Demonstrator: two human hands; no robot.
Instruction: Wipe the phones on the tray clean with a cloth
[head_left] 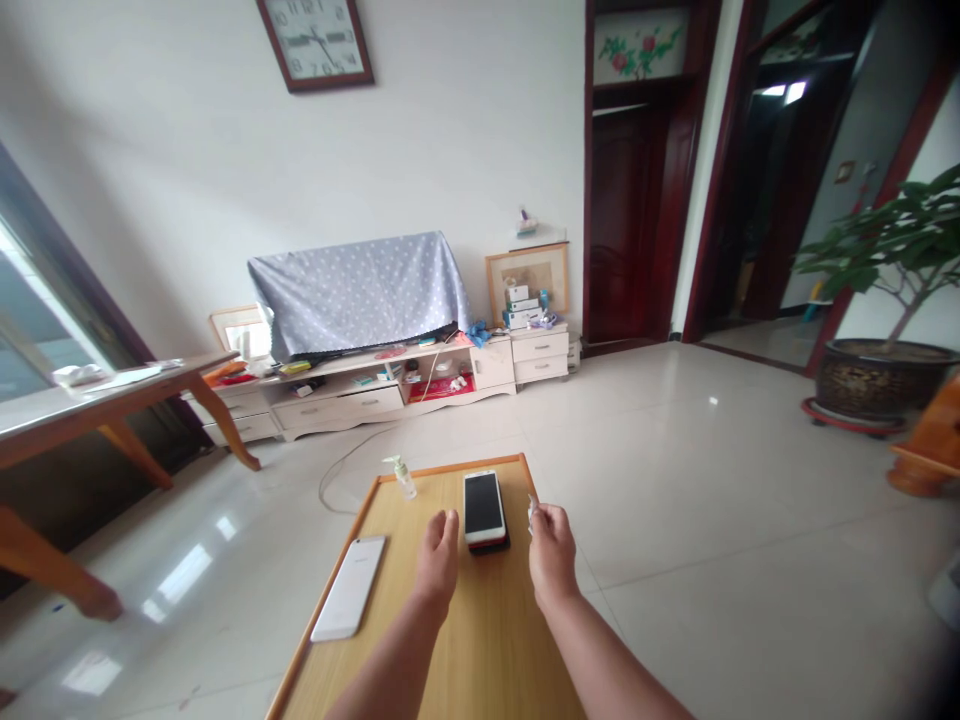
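A white phone [484,505] with a dark screen lies face up on top of a stack of dark and red-edged things, which look like other phones. My left hand [437,560] is held just left of this stack, fingers pointing forward and nothing seen in it. On the other side, my right hand [553,555] is closed in a pinch on a small whitish piece [532,510], perhaps tissue or wipe. Another phone, silver-white [350,588], lies face down near the table's left edge. A small clear pump bottle [405,480] stands at the far left corner.
All these stand on a low wooden table [487,660] with a raised rim. Ahead, a white cabinet [345,407] carries a cloth-draped object [360,290] and clutter. A brown table [172,375] is at left, a potted plant [870,385] at right. A cable [337,465] crosses the floor.
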